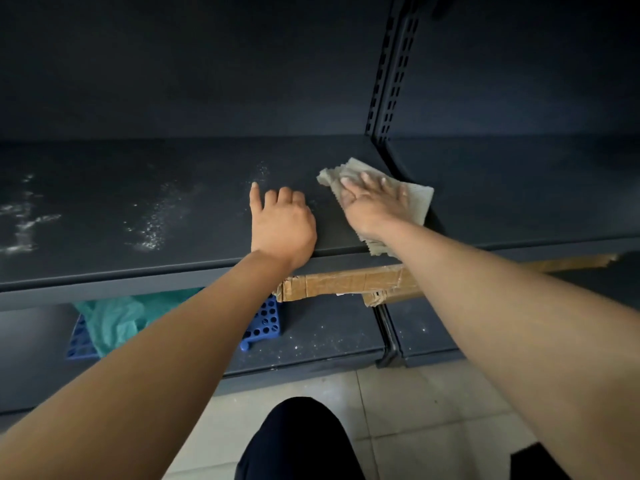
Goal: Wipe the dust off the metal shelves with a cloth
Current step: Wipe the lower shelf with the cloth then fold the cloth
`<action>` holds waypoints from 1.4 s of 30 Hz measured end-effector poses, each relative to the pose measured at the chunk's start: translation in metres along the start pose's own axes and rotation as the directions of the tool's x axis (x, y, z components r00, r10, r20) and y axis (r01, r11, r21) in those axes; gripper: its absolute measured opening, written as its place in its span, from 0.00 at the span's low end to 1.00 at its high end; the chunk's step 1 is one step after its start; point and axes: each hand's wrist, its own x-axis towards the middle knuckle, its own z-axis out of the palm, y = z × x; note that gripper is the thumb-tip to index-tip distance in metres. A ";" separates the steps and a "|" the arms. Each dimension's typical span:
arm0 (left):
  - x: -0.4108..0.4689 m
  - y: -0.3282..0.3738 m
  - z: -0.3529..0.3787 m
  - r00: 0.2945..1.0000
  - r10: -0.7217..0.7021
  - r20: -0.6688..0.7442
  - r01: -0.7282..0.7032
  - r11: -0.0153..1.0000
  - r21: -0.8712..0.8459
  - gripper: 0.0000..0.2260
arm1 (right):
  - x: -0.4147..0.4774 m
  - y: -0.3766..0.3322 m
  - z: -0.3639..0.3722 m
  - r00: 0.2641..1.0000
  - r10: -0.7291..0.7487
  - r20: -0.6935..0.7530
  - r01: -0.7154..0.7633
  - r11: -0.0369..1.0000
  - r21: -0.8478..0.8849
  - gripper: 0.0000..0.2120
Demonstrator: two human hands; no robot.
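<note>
A dark metal shelf [104,258] runs across the view at mid height. White dust patches [152,230] lie on its left and middle parts. A beige cloth [417,199] is spread on the shelf's right end, one corner hanging over the front edge. My right hand [372,199] presses flat on the cloth, fingers spread and blurred. My left hand [282,223] rests on the bare shelf just left of the cloth, fingers curled under and the thumb sticking out, holding nothing.
A slotted upright post [391,71] divides this shelf bay from the one to the right. On the lower shelf [329,344] lie a blue perforated rack [266,320], a teal cloth [110,320] and a taped cardboard box [339,282]. Tiled floor and my knee are below.
</note>
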 end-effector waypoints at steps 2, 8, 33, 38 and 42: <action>0.000 -0.004 0.002 1.000 0.012 -0.017 -0.012 1.000 -0.014 0.17 | 0.004 0.000 0.001 1.000 0.021 -0.010 -0.021 1.000 0.005 0.23; -0.001 -0.006 0.002 0.998 -0.014 -0.062 0.007 0.994 -0.110 0.16 | 0.009 0.003 -0.001 1.000 -0.002 -0.019 0.001 1.000 -0.004 0.23; -0.007 -0.020 0.002 0.935 -0.247 -0.254 0.201 0.960 -0.194 0.12 | 0.066 -0.053 -0.002 0.934 -0.356 0.035 0.358 0.931 -0.076 0.24; -0.013 -0.030 -0.005 0.936 -0.229 -0.266 0.165 0.956 -0.241 0.12 | 0.073 -0.078 -0.004 0.946 -0.321 0.051 0.324 0.944 -0.059 0.25; -0.029 -0.062 -0.010 0.928 -0.232 -0.291 0.182 0.965 -0.187 0.15 | 0.059 -0.117 0.003 0.910 -0.411 0.064 0.413 0.910 -0.026 0.24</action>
